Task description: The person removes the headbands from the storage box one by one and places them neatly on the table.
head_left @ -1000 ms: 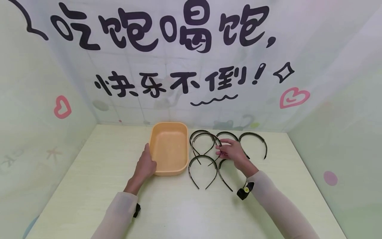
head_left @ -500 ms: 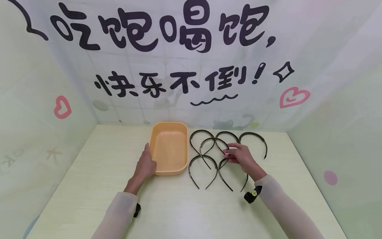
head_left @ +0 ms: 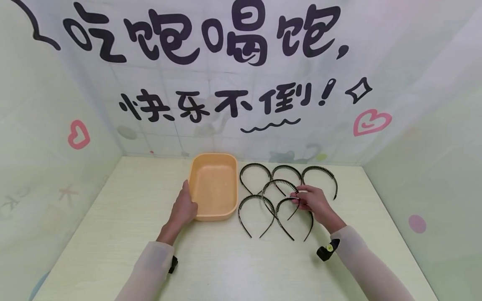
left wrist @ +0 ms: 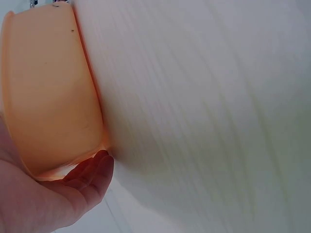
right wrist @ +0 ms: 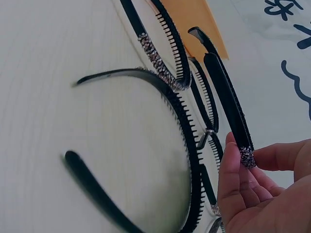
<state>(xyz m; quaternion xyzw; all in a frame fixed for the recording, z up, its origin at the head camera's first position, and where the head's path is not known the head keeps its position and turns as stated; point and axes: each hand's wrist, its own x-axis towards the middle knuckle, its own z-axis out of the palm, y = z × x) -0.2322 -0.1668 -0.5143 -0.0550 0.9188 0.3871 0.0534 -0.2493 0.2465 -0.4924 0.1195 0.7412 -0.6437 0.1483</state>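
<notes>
My left hand [head_left: 183,207] holds the near left corner of a light orange plastic tray [head_left: 214,188]; in the left wrist view its fingers [left wrist: 92,177] curl against the tray's lower edge. My right hand [head_left: 317,205] pinches a black toothed headband [head_left: 280,181] by one side, raised over the others. In the right wrist view, thumb and fingers grip that headband [right wrist: 228,102] at a glittery patch. Below lie two front headbands, one on the left [head_left: 257,196] and one on the right [head_left: 312,221], the latter partly covered by the held one.
Along the back of the pale table [head_left: 233,263] lie three more headbands: a left one [head_left: 255,165], a middle one [head_left: 287,167] and a right one [head_left: 319,168]. A printed curtain wall [head_left: 211,138] stands close behind, and side walls enclose both ends.
The right hand has drawn the held headband to the right and toward the front, away from the back left headband. The left hand and the tray have stayed in place.
</notes>
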